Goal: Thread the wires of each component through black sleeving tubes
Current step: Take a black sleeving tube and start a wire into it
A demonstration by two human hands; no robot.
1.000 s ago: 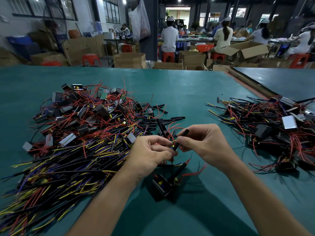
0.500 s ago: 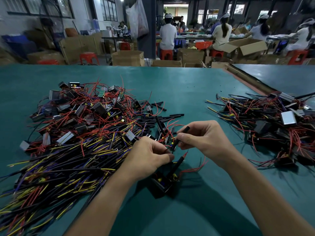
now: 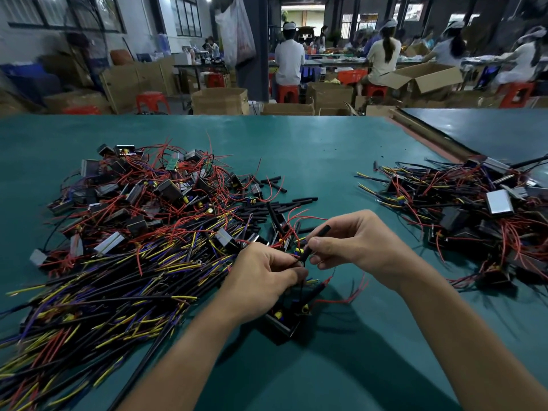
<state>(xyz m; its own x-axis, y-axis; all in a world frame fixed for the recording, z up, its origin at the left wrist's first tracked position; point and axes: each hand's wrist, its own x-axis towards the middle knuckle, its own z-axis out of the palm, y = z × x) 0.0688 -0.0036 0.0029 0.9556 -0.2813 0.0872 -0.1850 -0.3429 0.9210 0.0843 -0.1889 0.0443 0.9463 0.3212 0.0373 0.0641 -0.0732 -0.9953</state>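
My right hand [image 3: 357, 243] pinches a short black sleeving tube [image 3: 316, 241] that slants up to the right. My left hand [image 3: 264, 278] pinches thin wires right at the tube's lower end. Those wires run down to a small black component [image 3: 286, 320] lying on the green table [image 3: 311, 149] just below my hands. A second black tube [image 3: 311, 292] sits on another wire of that component, with red wire ends [image 3: 353, 293] trailing to the right. Whether the wire is inside the held tube is hidden by my fingers.
A large pile of components with red, yellow and purple wires [image 3: 133, 232] fills the left. Loose black tubes [image 3: 278, 203] lie just beyond my hands. A second pile of components [image 3: 474, 215] lies at the right. Seated people and cardboard boxes [image 3: 221, 100] are behind the table.
Both hands stay together over the component, with the tube and wires shifting only slightly. The camera has tilted a little.
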